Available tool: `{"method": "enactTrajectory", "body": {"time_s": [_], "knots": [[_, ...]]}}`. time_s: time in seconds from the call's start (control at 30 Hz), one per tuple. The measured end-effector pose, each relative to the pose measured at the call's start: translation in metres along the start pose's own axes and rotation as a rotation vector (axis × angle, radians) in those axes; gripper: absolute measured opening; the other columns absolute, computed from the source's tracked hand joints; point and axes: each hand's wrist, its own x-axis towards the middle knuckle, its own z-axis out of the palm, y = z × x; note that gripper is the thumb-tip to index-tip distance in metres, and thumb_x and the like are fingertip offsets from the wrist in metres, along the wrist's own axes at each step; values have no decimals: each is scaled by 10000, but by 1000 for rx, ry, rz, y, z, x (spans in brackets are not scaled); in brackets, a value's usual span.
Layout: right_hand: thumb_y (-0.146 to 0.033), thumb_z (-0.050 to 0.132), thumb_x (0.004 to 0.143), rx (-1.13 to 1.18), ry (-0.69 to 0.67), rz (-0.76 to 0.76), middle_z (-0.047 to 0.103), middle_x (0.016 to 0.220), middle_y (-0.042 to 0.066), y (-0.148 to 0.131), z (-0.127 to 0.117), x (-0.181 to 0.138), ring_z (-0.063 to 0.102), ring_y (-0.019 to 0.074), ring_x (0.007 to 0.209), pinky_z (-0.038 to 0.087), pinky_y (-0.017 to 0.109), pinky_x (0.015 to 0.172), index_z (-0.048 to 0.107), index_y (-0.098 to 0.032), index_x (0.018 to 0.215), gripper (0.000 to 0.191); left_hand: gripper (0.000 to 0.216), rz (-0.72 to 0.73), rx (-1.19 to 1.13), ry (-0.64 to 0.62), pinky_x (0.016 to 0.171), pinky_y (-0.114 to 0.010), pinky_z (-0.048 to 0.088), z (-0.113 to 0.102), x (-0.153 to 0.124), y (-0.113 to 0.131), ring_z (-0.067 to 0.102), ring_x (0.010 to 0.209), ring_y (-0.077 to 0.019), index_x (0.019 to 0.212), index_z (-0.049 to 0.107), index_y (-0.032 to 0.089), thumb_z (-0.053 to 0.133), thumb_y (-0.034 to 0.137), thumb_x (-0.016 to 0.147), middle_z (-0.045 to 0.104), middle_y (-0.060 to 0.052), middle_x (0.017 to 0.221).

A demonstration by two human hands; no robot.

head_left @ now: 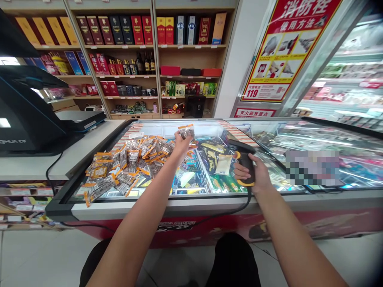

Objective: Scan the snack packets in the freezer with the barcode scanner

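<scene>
Held out over the freezer, my left hand (181, 143) is closed on a small snack packet (186, 131) with orange ends and a clear, dark-filled middle. A heap of similar packets (131, 161) lies to its left on the freezer's glass top. My right hand (254, 171) grips a black and yellow barcode scanner (246, 163) by its handle, the head pointing left. From the handle's base a black cable (247, 203) runs down and left across the freezer front. Bagged frozen goods (214, 157) show beneath the glass between my hands.
The chest freezer (119, 207) spans the front, its lid frame running right. On the left counter (104, 133) stand a black checkout machine (26, 107) and a flat scale (80, 117). Behind are shelves of boxed bottles (128, 30); a red fire-hydrant sign (287, 52) hangs on the right wall.
</scene>
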Motion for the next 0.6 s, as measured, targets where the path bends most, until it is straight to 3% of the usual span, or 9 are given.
{"method": "enactTrajectory", "body": {"time_s": [0.2,0.4,0.6], "knots": [[-566,789,835,-199,-24,-6,421,575,-74,12,14,0,303,70,399,316,203,396,614,-215,1020,434,609,251,316,-113,1000,-379,573,-15,7,-25,676,1225,-248,1446,445,216,701,190,893,685,-144,1313],[-650,788,830,-283,-50,-114,439,571,-73,26,42,3,312,75,399,283,212,397,611,-237,1012,485,725,254,452,-117,889,-361,604,-19,5,-32,603,1335,-325,1559,431,181,695,228,885,635,-199,1424],[-653,756,876,-369,-78,-172,471,593,-58,32,72,6,382,93,438,294,222,419,608,-225,1036,480,723,334,510,-184,977,-404,579,-22,6,-36,613,1311,-295,1589,405,179,646,238,910,615,-198,1471]]}}
